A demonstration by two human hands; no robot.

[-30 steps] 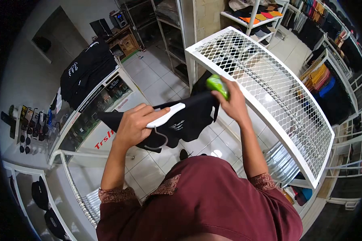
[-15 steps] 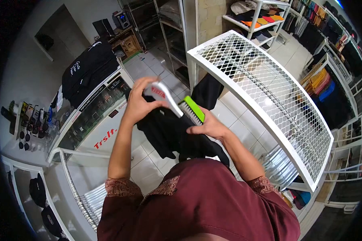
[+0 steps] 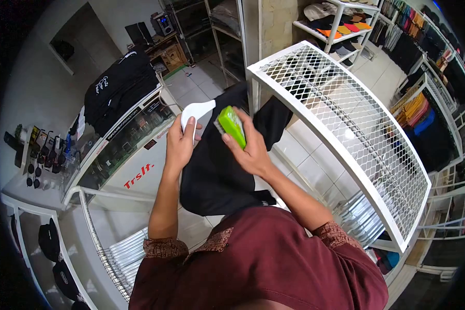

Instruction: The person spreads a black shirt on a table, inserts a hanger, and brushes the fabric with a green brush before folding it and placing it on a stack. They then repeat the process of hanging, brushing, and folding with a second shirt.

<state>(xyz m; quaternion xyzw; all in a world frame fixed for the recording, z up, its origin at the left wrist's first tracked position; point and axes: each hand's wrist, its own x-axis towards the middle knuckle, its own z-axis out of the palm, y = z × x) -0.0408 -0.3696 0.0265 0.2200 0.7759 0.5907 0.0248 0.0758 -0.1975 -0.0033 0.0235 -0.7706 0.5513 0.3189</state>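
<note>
My left hand [image 3: 181,144] grips a white, curved, paddle-like piece [image 3: 197,110] with a narrow end pointing right; its exact kind I cannot make out. My right hand [image 3: 250,147] is wrapped round a brush [image 3: 232,126] with a bright green back, the bristle side turned left and mostly hidden. The two held things are a short gap apart. Below and behind both hands spreads a black cloth garment [image 3: 212,175], its upper part reaching toward the mesh rack.
On the right stands a white mesh-topped rack [image 3: 341,111]. A glass display counter [image 3: 132,134] with folded black shirts [image 3: 116,95] on top is on the left, and a white rail [image 3: 119,195] runs before it. Sunglasses [image 3: 36,170] hang at far left.
My left hand has lowered and turned the white piece, so its red lettering no longer shows. My right hand has raised the brush up and left, turning its green back toward me. The garment has shifted.
</note>
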